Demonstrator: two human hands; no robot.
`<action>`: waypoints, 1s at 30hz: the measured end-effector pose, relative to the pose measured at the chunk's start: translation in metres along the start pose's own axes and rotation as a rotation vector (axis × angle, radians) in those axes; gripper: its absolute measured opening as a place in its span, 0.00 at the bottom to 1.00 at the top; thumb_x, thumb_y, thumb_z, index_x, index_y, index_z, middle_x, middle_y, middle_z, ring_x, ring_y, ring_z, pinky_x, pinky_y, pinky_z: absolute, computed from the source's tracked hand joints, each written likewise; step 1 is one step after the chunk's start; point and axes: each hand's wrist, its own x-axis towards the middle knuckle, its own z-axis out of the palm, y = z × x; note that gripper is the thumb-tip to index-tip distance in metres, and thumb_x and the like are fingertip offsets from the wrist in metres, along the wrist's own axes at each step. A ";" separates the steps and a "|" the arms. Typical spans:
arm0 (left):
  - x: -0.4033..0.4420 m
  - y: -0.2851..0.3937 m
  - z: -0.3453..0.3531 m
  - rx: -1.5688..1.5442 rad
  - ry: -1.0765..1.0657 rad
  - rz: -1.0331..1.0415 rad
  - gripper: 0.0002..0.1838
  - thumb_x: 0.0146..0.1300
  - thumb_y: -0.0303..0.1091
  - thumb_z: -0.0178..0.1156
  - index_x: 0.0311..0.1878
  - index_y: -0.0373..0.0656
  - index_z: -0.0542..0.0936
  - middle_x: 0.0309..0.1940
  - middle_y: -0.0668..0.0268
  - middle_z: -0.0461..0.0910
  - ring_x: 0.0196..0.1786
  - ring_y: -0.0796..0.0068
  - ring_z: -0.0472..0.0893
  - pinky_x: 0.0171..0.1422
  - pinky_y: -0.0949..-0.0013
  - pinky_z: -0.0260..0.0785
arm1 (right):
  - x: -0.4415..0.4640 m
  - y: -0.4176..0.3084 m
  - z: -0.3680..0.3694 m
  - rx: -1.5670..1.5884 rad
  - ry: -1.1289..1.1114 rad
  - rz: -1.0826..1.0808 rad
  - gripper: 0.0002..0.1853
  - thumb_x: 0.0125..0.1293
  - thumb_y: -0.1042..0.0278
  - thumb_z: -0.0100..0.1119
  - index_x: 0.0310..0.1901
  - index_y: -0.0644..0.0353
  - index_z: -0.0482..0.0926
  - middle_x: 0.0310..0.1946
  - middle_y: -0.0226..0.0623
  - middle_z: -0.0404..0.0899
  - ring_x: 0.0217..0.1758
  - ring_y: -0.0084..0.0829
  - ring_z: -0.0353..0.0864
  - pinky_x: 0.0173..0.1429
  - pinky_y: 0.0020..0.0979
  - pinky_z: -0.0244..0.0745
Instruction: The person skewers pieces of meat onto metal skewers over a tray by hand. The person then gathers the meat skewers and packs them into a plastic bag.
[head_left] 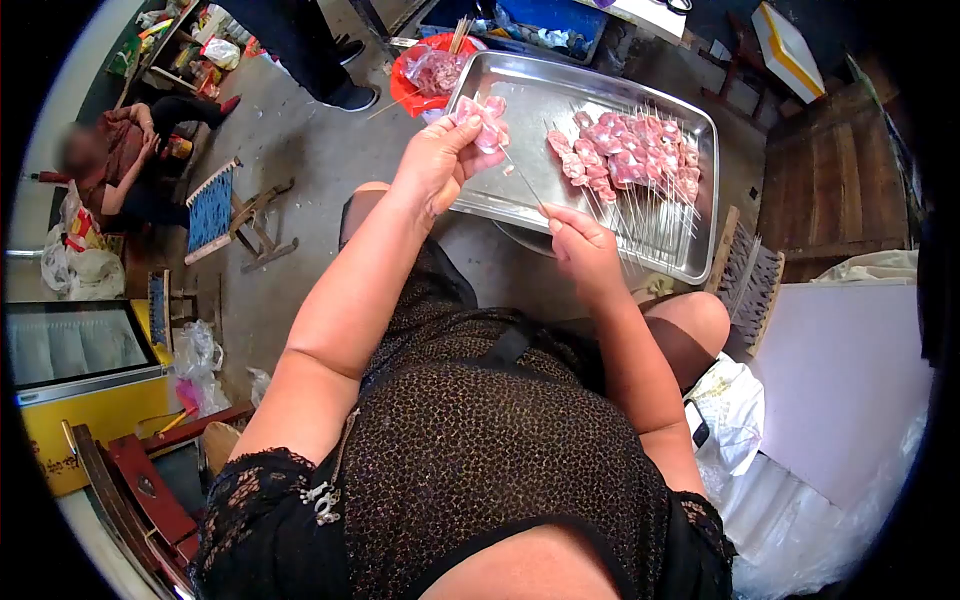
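My left hand (445, 160) is closed around pieces of raw meat (484, 122) threaded on a thin skewer. The skewer (525, 182) slants down to the right, and a small scrap of meat clings to it below the main pieces. My right hand (583, 247) pinches its lower end. Both hands are over the near left part of a large metal tray (500, 195). On the tray's right half lies a pile of skewered meat (640, 150), with the bare skewer ends pointing mostly toward me. A red-lined bowl (408, 82) with raw meat and upright sticks stands beyond my left hand.
A seated person (120, 160) is at the left, and another person's legs (300, 50) stand near the back. A woven folding stool (212, 212) stands on the floor. A blue bin (590, 65) sits behind the tray; a wooden panel (835, 190) is at right.
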 end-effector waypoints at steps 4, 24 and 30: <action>-0.003 0.002 0.001 -0.089 -0.083 -0.078 0.15 0.65 0.26 0.51 0.55 0.34 0.71 0.44 0.57 0.79 0.45 0.68 0.81 0.50 0.65 0.77 | -0.001 0.001 -0.006 0.006 0.006 0.007 0.13 0.64 0.71 0.53 0.50 0.64 0.78 0.18 0.19 0.66 0.17 0.12 0.58 0.19 0.16 0.52; 0.004 -0.020 -0.006 0.332 -0.090 0.321 0.05 0.64 0.22 0.53 0.41 0.40 0.69 0.41 0.61 0.78 0.44 0.72 0.79 0.52 0.65 0.75 | -0.003 0.002 0.005 -0.034 0.016 -0.057 0.13 0.64 0.71 0.54 0.50 0.63 0.78 0.20 0.18 0.68 0.20 0.10 0.61 0.23 0.15 0.56; -0.009 -0.056 0.015 0.239 -0.118 0.129 0.07 0.62 0.22 0.55 0.43 0.39 0.72 0.42 0.61 0.79 0.43 0.74 0.79 0.50 0.69 0.74 | 0.014 0.001 0.007 -0.020 0.132 -0.081 0.13 0.64 0.72 0.53 0.49 0.64 0.78 0.21 0.18 0.68 0.21 0.10 0.61 0.25 0.16 0.57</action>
